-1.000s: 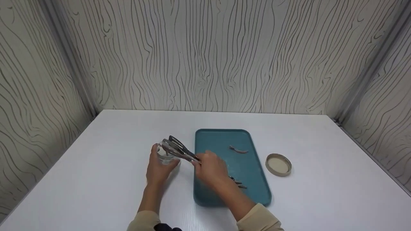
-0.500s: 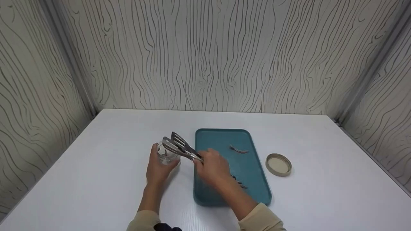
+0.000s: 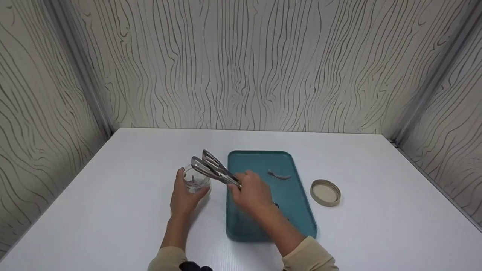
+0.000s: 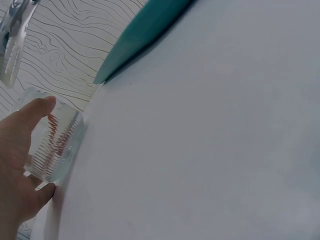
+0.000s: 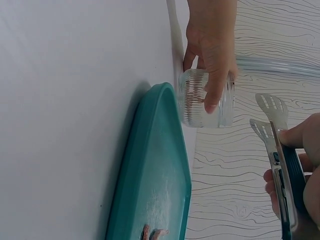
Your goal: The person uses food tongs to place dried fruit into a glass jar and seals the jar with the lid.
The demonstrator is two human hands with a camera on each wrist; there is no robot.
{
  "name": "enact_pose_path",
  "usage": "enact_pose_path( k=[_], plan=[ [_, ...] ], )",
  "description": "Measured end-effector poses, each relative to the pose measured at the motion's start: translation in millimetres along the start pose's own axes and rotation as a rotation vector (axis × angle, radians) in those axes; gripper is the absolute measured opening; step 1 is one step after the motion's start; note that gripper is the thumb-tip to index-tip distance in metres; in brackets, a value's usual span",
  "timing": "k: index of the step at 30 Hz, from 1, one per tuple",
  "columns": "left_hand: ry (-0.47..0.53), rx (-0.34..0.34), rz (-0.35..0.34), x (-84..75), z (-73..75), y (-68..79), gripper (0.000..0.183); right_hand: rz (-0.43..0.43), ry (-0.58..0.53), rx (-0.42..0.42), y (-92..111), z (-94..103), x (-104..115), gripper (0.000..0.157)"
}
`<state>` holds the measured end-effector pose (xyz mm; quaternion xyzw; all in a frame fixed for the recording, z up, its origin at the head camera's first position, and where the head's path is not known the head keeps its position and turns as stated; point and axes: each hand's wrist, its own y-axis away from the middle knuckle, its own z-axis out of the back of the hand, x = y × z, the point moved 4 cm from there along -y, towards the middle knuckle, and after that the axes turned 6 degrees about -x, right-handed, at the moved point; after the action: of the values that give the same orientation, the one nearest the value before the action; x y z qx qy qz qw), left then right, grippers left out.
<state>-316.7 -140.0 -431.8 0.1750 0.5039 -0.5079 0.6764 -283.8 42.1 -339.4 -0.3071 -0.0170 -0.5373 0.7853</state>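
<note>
My left hand [image 3: 183, 198] grips a clear glass jar [image 3: 198, 184] standing on the white table, thumb on one side and fingers on the other. Through its ribbed wall in the left wrist view, a reddish-brown piece [image 4: 52, 122] shows inside. In my right hand [image 3: 251, 192] is a pair of metal serving tongs [image 3: 215, 169] with slotted ends. Those ends are spread apart with nothing between them, up and to the right of the jar's mouth. The right wrist view shows the tongs [image 5: 282, 170] raised well off the tray, fingers wrapped round the handles.
A teal tray [image 3: 260, 162] lies right of the jar. One thin brownish strip [image 3: 279, 175] rests on its far half; more strips [image 5: 146, 232] lie nearer, partly hidden by my right forearm. A round beige lid [image 3: 326, 192] sits right of the tray.
The tongs have risen and shifted right, away from the jar's mouth, uncovering more of it. My right hand has moved slightly right with them; the left hand and jar keep their place.
</note>
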Motion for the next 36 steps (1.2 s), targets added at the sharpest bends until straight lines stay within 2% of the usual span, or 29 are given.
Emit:
enact_pose_path(
  k=[6,15,19,30,36],
  plan=[
    [0.007,-0.004,-0.018,-0.9,1.0,-1.0,0.089,-0.011,0.008,-0.003,-3,5.2,-2,0.026],
    [-0.016,-0.004,-0.011,1.2,-1.1,-1.5,0.090,0.003,0.014,-0.083,-2,24.4,-10,0.026],
    [-0.023,0.000,-0.003,1.6,-1.6,-1.0,0.091,0.011,0.013,-0.111,-1,31.1,-19,0.026],
    [-0.019,0.016,0.018,2.3,-3.2,-1.7,0.092,-0.046,0.019,-0.136,1,46.2,-51,0.032],
    [-0.009,0.012,0.018,2.5,-3.7,-0.9,0.090,-0.088,0.055,-0.145,1,54.3,-69,0.027]
  ],
)
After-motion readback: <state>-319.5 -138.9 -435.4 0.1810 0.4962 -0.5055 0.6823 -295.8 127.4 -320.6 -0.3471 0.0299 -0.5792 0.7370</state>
